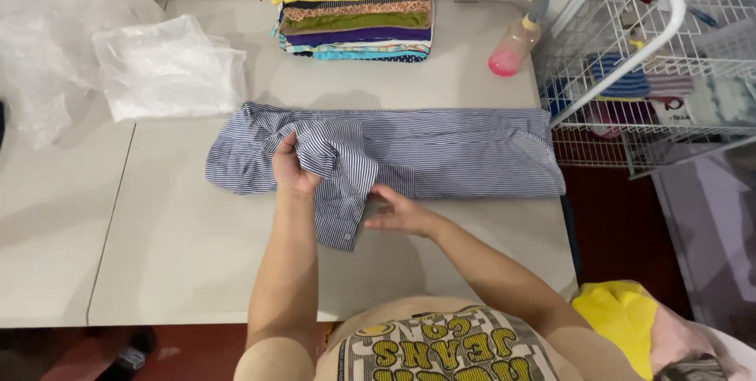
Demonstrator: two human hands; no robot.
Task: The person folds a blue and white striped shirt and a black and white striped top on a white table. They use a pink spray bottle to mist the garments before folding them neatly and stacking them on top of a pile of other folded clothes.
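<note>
A blue-and-white striped shirt (441,153) lies folded lengthwise across the grey table (181,247). One sleeve (342,208) hangs toward me over the table's front part. My left hand (293,168) grips a bunch of the striped cloth near the sleeve's top. My right hand (398,209) pinches the sleeve's edge near the cuff, fingers partly tucked under the cloth.
A stack of folded clothes (354,11) in several colours stands at the table's back. Clear plastic bags (169,66) lie at the back left. A pink spray bottle (516,38) stands at the back right. A white wire basket rack (654,58) holds clothes on the right. Yellow cloth (618,314) sits near my right elbow.
</note>
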